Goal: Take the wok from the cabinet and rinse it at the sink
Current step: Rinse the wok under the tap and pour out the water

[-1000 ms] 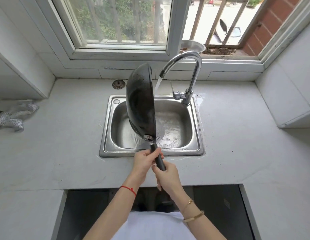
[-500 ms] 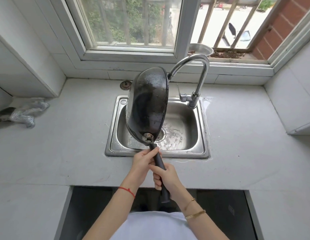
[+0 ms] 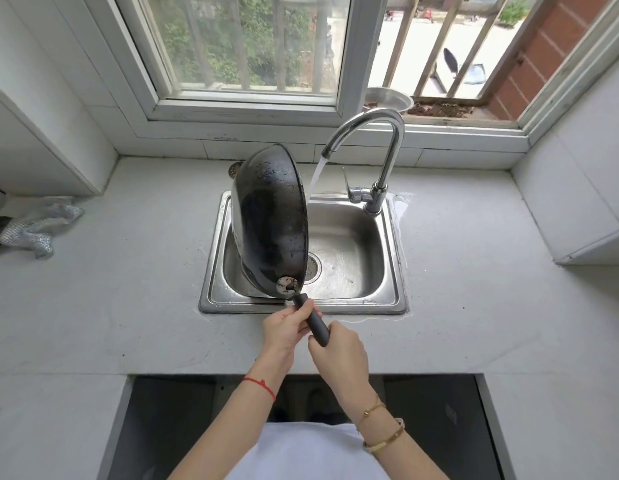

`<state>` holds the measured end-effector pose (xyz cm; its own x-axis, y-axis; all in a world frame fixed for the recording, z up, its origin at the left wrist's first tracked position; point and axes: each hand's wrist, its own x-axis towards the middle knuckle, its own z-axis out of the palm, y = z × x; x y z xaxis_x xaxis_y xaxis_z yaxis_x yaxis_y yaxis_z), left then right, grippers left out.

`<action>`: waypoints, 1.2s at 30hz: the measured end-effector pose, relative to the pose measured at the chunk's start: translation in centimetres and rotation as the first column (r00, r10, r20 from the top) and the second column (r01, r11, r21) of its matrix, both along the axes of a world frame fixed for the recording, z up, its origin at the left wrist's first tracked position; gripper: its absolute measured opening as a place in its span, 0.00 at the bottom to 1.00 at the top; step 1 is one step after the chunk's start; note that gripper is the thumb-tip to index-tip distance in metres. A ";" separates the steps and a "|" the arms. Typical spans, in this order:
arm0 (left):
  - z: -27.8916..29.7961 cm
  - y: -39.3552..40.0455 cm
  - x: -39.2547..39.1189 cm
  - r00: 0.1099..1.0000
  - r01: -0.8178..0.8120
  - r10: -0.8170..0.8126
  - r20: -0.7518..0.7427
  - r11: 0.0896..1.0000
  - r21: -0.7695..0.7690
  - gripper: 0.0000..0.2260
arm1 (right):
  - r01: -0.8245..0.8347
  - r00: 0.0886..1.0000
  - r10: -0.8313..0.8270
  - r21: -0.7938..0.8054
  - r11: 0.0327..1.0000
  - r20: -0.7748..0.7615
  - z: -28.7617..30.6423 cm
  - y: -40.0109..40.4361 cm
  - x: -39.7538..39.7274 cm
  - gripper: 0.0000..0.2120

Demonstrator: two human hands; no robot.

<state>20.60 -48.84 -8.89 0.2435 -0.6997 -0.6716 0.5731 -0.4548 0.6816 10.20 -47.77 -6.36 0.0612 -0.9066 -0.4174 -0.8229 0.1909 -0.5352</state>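
A black wok [image 3: 270,223] is held on its edge over the left half of the steel sink [image 3: 391,303], its wet dark underside facing me. Both hands grip its black handle [image 3: 315,323]: my left hand [image 3: 285,330] nearer the wok, my right hand [image 3: 339,355] at the handle's end. The chrome faucet [image 3: 387,147] runs, and its stream [image 3: 316,174] falls just right of the wok's upper rim. The wok's inside is hidden from me.
A crumpled grey cloth [image 3: 34,226] lies on the white counter [image 3: 110,289] at far left. A metal bowl [image 3: 387,100] sits on the windowsill behind the faucet. Below the counter's front edge is an open dark cabinet space [image 3: 173,427]. Tiled walls flank both sides.
The wok has turned from nearly edge-on to showing more of its underside, then partly back. It has shifted slightly left of the stream. Both hands have stayed on the handle.
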 end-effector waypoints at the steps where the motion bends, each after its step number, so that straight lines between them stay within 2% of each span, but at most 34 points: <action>1: 0.0 0.1 0.0 1.000 -0.013 0.013 -0.004 1.000 0.008 0.07 | -0.024 0.999 0.023 -0.034 0.999 -0.037 -0.1 0.1 0.1 0.11; 5: -0.2 0.0 0.1 1.000 -0.031 0.031 -0.001 0.999 0.010 0.06 | -0.081 0.996 0.082 -0.036 0.996 0.022 -0.8 -0.2 -0.2 0.10; 11: -0.7 -0.5 -0.4 0.995 -0.005 0.003 0.103 1.000 0.019 0.05 | -0.031 0.972 0.015 0.061 0.998 0.235 -0.9 -0.7 -0.9 0.05; 17: -0.7 -0.2 -0.1 0.969 0.043 -0.045 0.242 0.999 0.016 0.07 | 0.020 0.911 -0.086 0.166 0.986 0.403 -1.3 -0.4 -0.7 0.07; 24: -0.3 -0.9 0.1 0.955 0.111 -0.100 0.278 0.993 -0.026 0.05 | 0.075 0.876 -0.159 0.198 0.977 0.455 -1.4 -0.9 -0.4 0.11; 29: -0.2 -1.5 0.0 0.938 0.138 -0.123 0.324 0.990 -0.023 0.10 | 0.103 0.844 -0.210 0.236 0.966 0.493 -1.2 -1.2 -0.5 0.09; 36: -0.3 -1.8 0.2 0.931 0.151 -0.138 0.338 0.989 -0.010 0.12 | 0.112 0.815 -0.242 0.266 0.957 0.527 -1.1 -1.1 -0.3 0.10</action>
